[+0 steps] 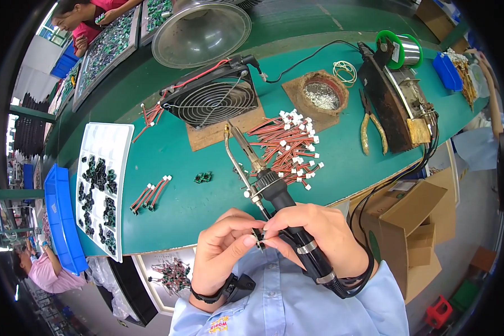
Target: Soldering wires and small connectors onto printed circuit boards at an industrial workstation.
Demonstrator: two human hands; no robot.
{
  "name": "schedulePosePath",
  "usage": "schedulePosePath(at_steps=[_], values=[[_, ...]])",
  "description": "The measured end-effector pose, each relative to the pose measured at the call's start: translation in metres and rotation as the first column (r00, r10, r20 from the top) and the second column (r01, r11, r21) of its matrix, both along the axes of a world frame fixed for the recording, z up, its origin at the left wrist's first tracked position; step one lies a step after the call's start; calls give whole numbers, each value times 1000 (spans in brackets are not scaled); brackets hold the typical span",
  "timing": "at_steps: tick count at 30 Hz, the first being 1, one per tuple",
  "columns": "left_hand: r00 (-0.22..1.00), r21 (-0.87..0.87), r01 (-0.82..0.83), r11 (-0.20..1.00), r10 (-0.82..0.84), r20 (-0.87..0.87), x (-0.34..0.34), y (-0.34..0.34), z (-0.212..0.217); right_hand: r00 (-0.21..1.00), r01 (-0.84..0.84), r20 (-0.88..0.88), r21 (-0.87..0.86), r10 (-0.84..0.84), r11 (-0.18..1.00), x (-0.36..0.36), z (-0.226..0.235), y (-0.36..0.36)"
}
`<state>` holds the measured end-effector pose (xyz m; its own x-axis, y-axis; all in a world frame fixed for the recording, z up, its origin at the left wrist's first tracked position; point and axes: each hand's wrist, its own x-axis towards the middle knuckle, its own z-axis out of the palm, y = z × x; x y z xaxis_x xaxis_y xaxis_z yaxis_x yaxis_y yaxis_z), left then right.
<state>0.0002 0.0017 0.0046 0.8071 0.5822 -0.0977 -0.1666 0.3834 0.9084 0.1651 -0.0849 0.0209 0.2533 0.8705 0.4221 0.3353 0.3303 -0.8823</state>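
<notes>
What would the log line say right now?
left hand: pinching small part | right hand: holding soldering iron, at small part | wires: piled near fan

A green-topped workbench [173, 229] is stretching across the middle. At the right, a grey floor [473, 218] is showing, and a red plastic stool [438, 312] is standing on it. At the left, a green metal beam [32, 113] is running below a pale wall [42, 60]. Near the upper left corner, a bright strip [47, 17] is glowing, whether window or lamp I cannot tell.
</notes>
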Motion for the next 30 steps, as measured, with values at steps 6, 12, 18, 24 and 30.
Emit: schedulePosePath(at_steps=[6,12,18,24,30], values=[[992,50,-88,995,92,-87,8,-7,9,999,30,24,-76,-28,997,1,6,-1],[981,195,-45,980,80,-177,2,-7,15,996,66,71,-91,-59,994,3,7,-4],[991,301,-6,954,47,-129,1,-3,13,997,50,69,-119,-42,992,5,8,-7],[1000,-24,-14,1000,14,23,6,-11,5,995,80,-57,-114,-87,990,9,8,-11],[995,-243,-70,967,84,49,13,-6,4,965,212,-130,-116,-226,970,13,-6,-21]])
